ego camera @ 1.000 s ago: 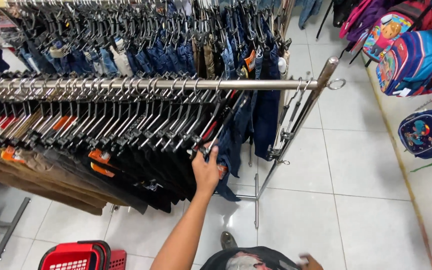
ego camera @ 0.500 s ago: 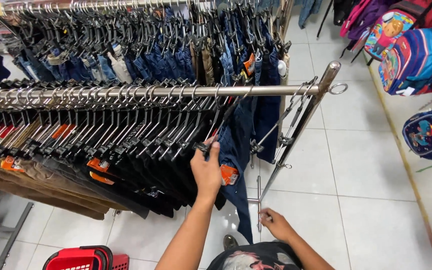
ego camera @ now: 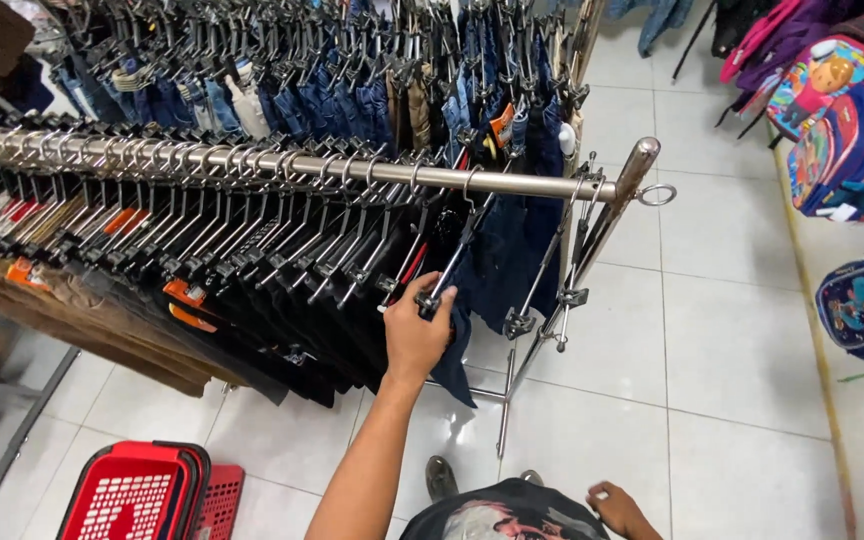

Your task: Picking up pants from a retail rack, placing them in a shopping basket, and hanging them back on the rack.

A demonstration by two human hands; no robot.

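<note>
The scene is seen through a single head-worn camera, tilted steeply down and forward from standing height. The chrome rail (ego camera: 352, 168) of a clothes rack is crossed from left to right in the upper half, at about arm's reach, with a second rack (ego camera: 332, 70) seen farther off behind it. The tiled floor (ego camera: 732, 340) is taken in at the right, and the wearer's shoes (ego camera: 442, 476) are caught at the near bottom edge. No second view is provided.
</note>
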